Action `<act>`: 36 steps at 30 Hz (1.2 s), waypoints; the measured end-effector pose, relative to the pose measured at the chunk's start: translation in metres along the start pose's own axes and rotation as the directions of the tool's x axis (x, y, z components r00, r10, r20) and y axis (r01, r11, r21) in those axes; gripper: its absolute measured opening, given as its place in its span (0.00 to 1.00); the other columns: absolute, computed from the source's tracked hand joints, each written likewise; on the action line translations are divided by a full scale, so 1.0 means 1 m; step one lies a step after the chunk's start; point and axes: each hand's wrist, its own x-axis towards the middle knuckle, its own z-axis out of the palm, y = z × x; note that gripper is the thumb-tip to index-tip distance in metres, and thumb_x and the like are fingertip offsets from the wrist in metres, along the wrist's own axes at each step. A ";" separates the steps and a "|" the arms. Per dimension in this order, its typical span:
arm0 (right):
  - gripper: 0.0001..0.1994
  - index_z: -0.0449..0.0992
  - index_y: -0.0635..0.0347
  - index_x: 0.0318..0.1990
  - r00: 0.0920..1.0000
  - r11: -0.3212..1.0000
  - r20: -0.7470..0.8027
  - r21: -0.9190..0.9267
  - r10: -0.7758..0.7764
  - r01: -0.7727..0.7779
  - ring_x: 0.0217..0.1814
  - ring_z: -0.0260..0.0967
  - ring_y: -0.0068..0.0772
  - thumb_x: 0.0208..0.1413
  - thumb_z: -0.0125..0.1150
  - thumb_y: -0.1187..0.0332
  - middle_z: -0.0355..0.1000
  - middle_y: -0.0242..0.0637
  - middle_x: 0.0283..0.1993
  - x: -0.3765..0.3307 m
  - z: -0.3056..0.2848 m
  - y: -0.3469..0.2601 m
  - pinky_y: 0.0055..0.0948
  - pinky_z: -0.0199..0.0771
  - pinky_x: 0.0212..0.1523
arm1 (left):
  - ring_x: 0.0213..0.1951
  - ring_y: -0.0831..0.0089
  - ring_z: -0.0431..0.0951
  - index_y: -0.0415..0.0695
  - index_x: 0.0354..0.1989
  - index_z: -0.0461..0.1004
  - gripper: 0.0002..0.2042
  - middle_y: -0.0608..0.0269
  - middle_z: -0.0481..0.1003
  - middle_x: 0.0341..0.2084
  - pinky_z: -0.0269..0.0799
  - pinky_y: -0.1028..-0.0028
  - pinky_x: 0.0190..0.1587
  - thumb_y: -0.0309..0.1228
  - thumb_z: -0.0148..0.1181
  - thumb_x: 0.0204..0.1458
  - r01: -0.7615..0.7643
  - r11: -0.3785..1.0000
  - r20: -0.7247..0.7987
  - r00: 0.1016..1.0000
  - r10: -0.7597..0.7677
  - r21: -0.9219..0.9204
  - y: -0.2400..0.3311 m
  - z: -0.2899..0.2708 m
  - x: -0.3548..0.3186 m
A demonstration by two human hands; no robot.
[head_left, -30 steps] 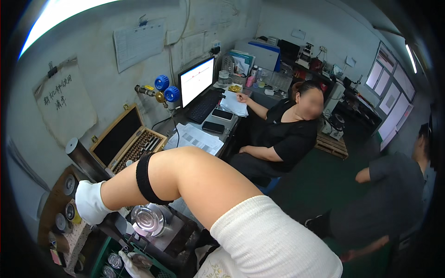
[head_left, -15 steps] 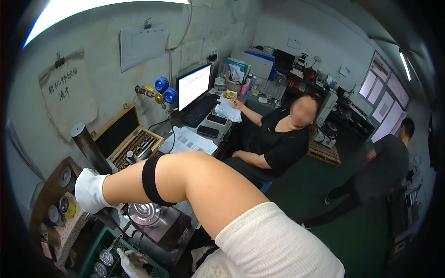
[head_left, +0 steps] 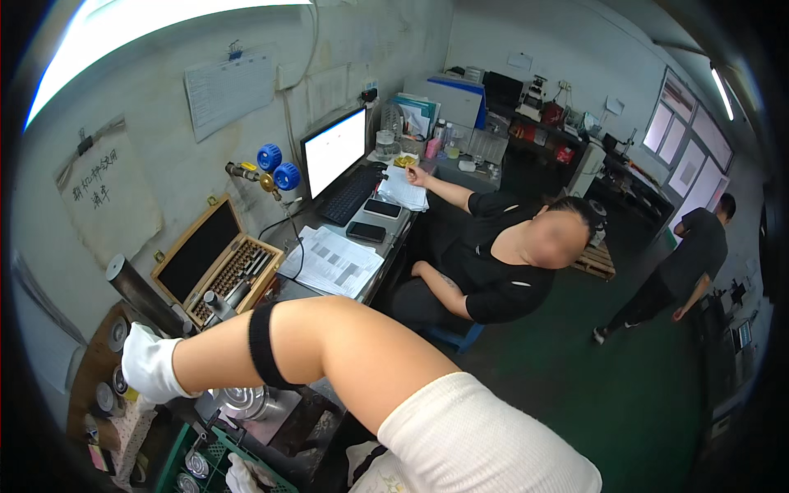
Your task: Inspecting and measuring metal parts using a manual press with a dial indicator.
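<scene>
Apart, left hand (head_left: 240, 475) is held over crate (head_left: 178, 450), right hand (head_left: 150, 366) beyond; grips can't be told. Discs (head_left: 197, 465) crated, likely against scatter.

The white-gloved right hand (head_left: 149, 366) is extended near a steel cylinder (head_left: 141, 286); the gloved left hand (head_left: 242, 475) is held at a green plastic crate (head_left: 225, 444); printed sheets (head_left: 330, 261) are spread beside a smartphone (head_left: 366, 232).

the right glove (head_left: 148, 363) and left glove (head_left: 238, 474) are dull, wrinkly cloth. the sleeve (head_left: 489, 431) is stretchy-looking cloth with ribs. the round piece (head_left: 245, 403) is smooth, shiny metal. the crate (head_left: 174, 452) looks like plastic. the box (head_left: 265, 285) is wood. the bar (head_left: 137, 282) is smooth metal. the sheets (head_left: 333, 261) are matt paper.
</scene>
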 end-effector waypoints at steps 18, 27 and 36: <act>0.22 0.74 0.59 0.20 0.946 0.652 -0.180 0.689 -0.269 0.316 0.23 0.72 0.51 0.64 0.54 0.55 0.71 0.43 0.19 -0.234 0.006 -0.002 0.45 0.75 0.26 | 0.23 0.63 0.72 0.44 0.22 0.73 0.05 0.64 0.72 0.17 0.66 0.67 0.31 0.24 0.65 0.42 -0.526 0.466 0.064 0.710 0.702 0.712 0.079 0.004 0.010; 0.19 0.77 0.60 0.26 0.939 0.416 -0.064 0.885 -0.338 0.211 0.25 0.74 0.47 0.65 0.57 0.55 0.72 0.42 0.21 -0.245 0.048 -0.001 0.39 0.75 0.26 | 0.47 0.55 0.80 0.38 0.52 0.75 0.41 0.52 0.80 0.45 0.69 0.57 0.57 0.49 0.80 0.27 -0.547 0.014 0.441 0.689 0.575 0.837 0.122 0.058 0.059; 0.19 0.78 0.56 0.20 0.912 0.398 0.032 0.905 -0.410 0.148 0.20 0.71 0.47 0.62 0.61 0.56 0.71 0.42 0.18 -0.254 0.054 -0.005 0.37 0.70 0.22 | 0.35 0.54 0.82 0.34 0.43 0.76 0.25 0.51 0.79 0.30 0.75 0.59 0.52 0.40 0.69 0.40 -0.653 0.165 0.440 0.652 0.617 0.739 0.098 0.066 0.061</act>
